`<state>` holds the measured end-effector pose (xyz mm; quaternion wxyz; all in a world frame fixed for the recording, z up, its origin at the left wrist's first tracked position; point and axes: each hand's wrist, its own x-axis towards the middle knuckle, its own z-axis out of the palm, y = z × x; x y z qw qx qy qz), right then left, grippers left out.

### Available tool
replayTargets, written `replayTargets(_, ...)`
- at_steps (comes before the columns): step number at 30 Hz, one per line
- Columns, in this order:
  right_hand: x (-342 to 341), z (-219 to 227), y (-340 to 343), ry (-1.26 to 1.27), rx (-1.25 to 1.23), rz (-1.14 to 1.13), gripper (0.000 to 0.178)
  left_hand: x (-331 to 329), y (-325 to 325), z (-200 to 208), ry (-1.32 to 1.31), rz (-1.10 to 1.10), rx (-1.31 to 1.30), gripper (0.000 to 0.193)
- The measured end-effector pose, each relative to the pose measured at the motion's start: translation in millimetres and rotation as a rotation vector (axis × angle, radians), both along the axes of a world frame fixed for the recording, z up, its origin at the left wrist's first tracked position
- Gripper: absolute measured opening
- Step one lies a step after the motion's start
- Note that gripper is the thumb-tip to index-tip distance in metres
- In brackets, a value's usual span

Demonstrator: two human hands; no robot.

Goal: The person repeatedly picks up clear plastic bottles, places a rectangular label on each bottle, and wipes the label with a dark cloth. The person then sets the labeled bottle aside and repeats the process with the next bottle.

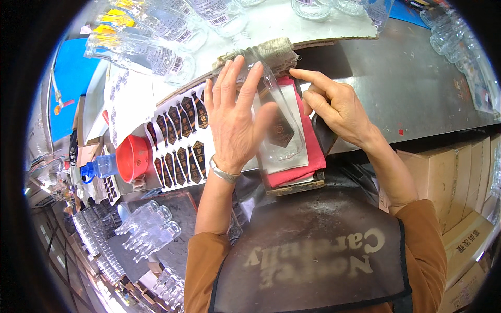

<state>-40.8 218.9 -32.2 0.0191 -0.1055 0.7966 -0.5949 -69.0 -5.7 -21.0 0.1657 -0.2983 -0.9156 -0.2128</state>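
Note:
A clear glass bottle (pixel 290 152) lies on its side with its base toward me, over white paper and a red cloth (pixel 316 156) on a wooden rest (pixel 295 188). A dark pointed label (pixel 280 133) shows on the bottle. My left hand (pixel 231 112) is open along its left side, fingers spread and thumb blurred over the glass. My right hand (pixel 334 101) is on the other side, index finger stretched to the end of a cloth-wrapped roll (pixel 274 53), the other fingers curled. I see nothing in it.
A sheet of dark labels (pixel 180 136) lies left of the bottle, beside a red bowl (pixel 132 158) and a blue-capped plastic bottle (pixel 103 167). More glass bottles (pixel 156 60) lie on the white board ahead. Cardboard boxes (pixel 443 172) stand at the right, and several bottles (pixel 148 227) are at lower left.

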Motion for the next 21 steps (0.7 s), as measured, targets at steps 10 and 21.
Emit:
replayTargets(10,-2,-33,19,-0.44,-0.787,-0.179,0.03,1,-4,-13,-0.1,-0.087,0.208,0.067)
replayTargets(21,-61,32,-21,0.483,0.091,-0.168,0.029,32,-20,-23,-0.348,-0.05,0.691,0.074)
